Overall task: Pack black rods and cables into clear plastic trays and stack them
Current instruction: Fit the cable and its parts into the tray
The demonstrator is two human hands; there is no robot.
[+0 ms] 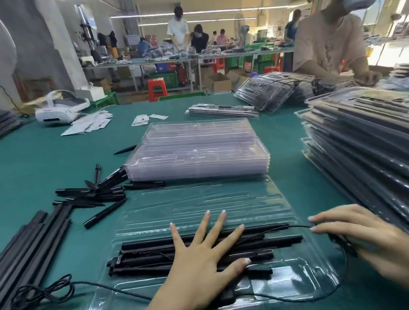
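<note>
At the near edge of a green table, a worker's left hand lies flat with fingers spread, pressing black rods into an open clear tray. The right hand, at the tray's right side, reaches with nearly straight fingers for a thin cable; whether it pinches the cable cannot be told. The hands are apart.

The tray looks only part-filled: several rods sit in its near half, the far half shows bare, and the cable loops off the tray's right and front edges rather than lying in a slot. Just beyond the tray stands a stack of empty trays. Right of the tray rises a tall pile of packed trays, evidence of much work done. Left of the tray, loose rods, short black pens and a tangled spare cable await packing.
</note>
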